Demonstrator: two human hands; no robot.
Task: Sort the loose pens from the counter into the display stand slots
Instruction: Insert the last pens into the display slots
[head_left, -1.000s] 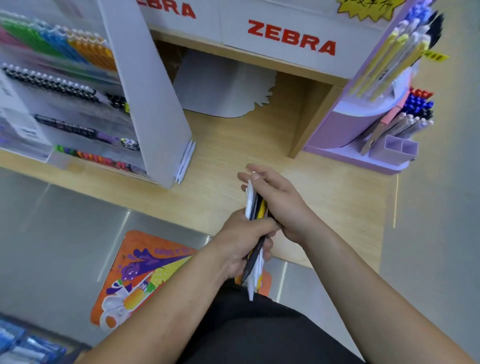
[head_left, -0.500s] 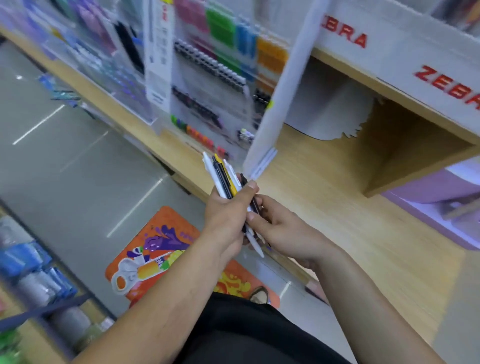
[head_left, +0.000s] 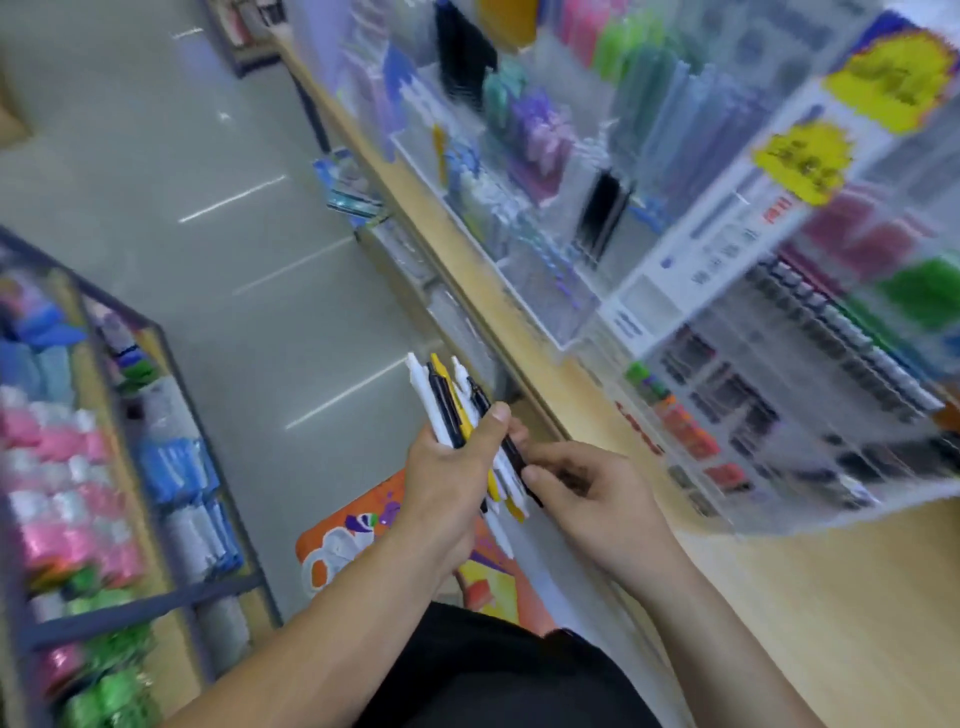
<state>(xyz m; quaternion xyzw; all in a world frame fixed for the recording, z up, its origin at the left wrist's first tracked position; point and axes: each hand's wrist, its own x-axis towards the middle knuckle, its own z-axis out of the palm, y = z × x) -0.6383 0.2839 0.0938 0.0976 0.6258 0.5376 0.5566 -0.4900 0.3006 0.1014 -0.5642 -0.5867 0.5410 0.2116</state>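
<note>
Several pens are sitting fanned in your left hand, which is clamping the bundle of pens with the thumb across the front and the fingers curled behind, the tips pointing up and away from you. Your right hand is closing on the lower end of the black pen at the bundle's right edge, thumb and fingers pinching it. You are, I judge, singling that one out, so be drawing it down along its own length while loosening the left grip only slightly, or the white and yellow neighbours are going to slide out with it. Below your hands an orange floor mat is lying on the grey floor. Beyond, to your right, the wooden counter is carrying the clear display stand, its slots blurred. Be steadying your gaze there and matching colour before committing the pen.
</note>
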